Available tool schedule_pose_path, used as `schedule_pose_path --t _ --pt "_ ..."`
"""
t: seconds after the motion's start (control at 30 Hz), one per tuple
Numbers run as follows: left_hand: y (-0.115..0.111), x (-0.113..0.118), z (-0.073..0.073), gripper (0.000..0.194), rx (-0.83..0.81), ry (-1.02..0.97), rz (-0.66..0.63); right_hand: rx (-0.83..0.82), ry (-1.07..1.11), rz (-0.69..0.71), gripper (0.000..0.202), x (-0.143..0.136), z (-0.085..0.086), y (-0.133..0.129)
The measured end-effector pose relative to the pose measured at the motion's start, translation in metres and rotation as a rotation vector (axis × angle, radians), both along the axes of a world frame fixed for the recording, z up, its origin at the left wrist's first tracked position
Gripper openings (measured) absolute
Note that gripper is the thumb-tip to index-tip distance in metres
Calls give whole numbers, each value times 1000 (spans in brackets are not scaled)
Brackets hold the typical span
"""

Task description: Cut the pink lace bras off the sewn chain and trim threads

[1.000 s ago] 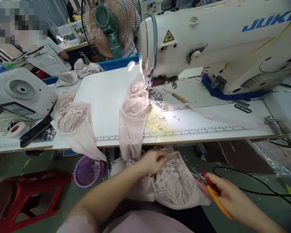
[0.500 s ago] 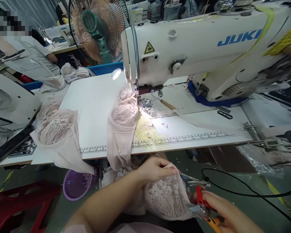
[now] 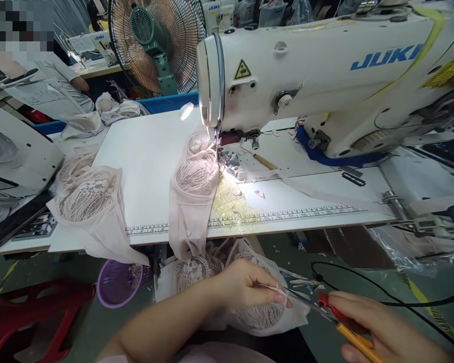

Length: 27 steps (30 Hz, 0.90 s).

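Note:
Over my lap, my left hand [image 3: 242, 285] pinches the edge of a pale pink lace bra [image 3: 263, 317], its fingers closed on the fabric. My right hand [image 3: 386, 322] is wrapped round scissors [image 3: 353, 340] with one red and one orange handle. Their blades point left and lie along the bra's edge, close to my left fingertips; whether they cut into the fabric I cannot tell. Another pale pink bra [image 3: 192, 179] lies under the sewing machine's [image 3: 283, 85] needle area and drapes over the table's front edge toward my lap.
More bras [image 3: 91, 201] hang over the table [image 3: 136, 151] at the left. A wooden-handled tool [image 3: 265, 161] and fabric scraps lie by the machine. Below are a purple basket [image 3: 115, 287], a red stool [image 3: 34, 312] and a black cable [image 3: 363, 297]. A fan [image 3: 159, 45] and a person [image 3: 60, 80] are beyond.
The scissors have moved up and turned so their blades lie along the edge beside my left hand. My left hand has shifted slightly down and right with the fabric.

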<state>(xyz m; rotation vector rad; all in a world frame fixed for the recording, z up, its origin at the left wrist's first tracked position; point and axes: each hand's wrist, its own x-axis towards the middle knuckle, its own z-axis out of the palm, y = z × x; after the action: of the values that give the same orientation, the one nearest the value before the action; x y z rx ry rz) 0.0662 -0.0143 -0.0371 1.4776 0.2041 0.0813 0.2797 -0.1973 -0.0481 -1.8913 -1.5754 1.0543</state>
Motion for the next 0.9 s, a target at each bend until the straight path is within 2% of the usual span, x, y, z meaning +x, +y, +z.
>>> schedule_pose_path --t 0.1,0.27,0.47,0.63,0.7,0.77,0.83,0.9 --pt "1 -2 -3 49 34 -21 -42 -89 31 101 17 -4 6 2" --pt "2 -2 -7 58 119 -13 -112 -103 71 101 13 -8 10 4" --pt "3 0 -7 64 146 -18 -157 -126 35 125 15 -10 10 7" --pt "4 1 -5 64 156 -19 -166 -217 61 137 30 -12 11 11" --pt "4 1 -5 61 140 -29 -167 -224 111 114 34 -13 12 12" --pt "5 1 -4 57 119 -32 -164 -151 176 46 34 -13 11 11" --pt "4 0 -4 53 106 -22 -157 -34 236 -82 31 -13 10 9" --pt "3 0 -6 48 118 -20 -139 89 268 -205 38 -13 7 6"
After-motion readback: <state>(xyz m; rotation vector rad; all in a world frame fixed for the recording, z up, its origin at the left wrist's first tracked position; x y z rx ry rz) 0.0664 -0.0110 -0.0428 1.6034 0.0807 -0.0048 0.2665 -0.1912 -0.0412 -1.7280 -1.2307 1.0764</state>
